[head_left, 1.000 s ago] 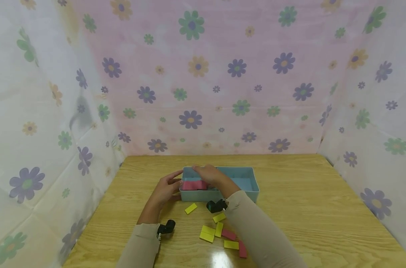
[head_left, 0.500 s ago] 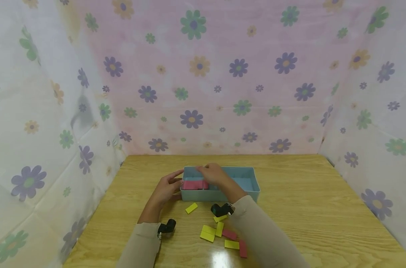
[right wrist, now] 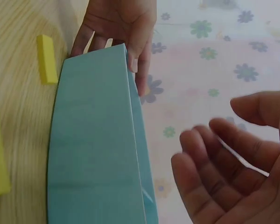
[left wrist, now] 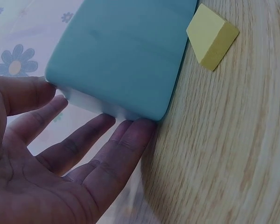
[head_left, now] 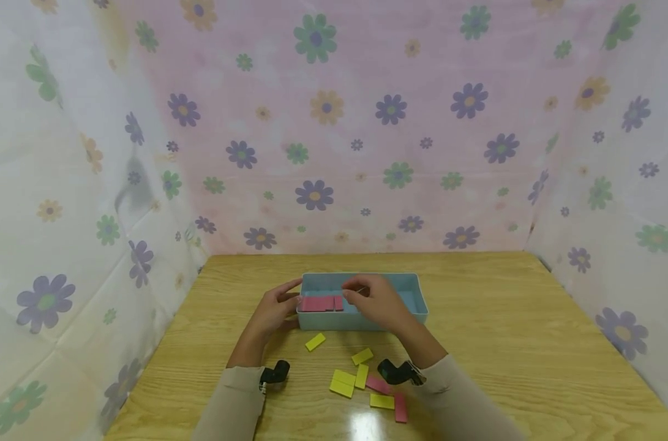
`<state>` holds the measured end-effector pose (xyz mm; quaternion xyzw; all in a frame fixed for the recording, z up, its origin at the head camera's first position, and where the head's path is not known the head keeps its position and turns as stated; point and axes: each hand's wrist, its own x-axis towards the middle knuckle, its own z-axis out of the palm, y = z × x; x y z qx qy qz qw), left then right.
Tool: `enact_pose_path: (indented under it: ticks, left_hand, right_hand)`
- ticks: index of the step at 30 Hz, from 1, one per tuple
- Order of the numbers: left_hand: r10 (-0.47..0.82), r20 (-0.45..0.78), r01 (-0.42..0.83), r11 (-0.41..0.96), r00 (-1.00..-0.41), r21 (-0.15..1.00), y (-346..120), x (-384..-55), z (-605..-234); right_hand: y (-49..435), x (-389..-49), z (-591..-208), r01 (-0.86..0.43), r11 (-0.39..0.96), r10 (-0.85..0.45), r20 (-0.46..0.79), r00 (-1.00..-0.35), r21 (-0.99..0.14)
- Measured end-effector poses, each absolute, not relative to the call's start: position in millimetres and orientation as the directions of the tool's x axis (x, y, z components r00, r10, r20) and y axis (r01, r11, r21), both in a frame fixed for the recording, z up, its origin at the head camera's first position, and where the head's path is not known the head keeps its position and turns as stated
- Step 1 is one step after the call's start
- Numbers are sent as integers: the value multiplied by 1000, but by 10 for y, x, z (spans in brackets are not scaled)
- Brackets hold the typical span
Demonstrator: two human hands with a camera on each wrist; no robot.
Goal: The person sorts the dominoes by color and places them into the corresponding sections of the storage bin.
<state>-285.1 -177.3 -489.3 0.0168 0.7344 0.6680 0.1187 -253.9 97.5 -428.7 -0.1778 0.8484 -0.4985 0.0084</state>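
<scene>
The right hand [head_left: 379, 301], its half-bent fingers holding nothing, hangs over the middle of the box [head_left: 339, 321]; a sideways brush from it could knock askew the pink blocks [head_left: 316, 304] lined up inside the box's left end; the left hand [head_left: 270, 313] rests loosely spread fingers against that end. Yellow blocks [head_left: 343, 383] and two pink strays [head_left: 401, 408] lie before the box.

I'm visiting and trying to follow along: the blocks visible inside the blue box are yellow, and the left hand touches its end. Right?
Not quite: the head view shows pink blocks inside the blue box, not yellow; the left hand does touch its end.
</scene>
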Motion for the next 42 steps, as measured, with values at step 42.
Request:
enact_pose_path:
  ticks: [42]
  left_hand:
    - [187, -144, -123, 116, -972, 986, -1790, -2856, -4922]
  right_hand:
    - [1695, -2220, -4883, -306, 565, -577, -102, -810, -766]
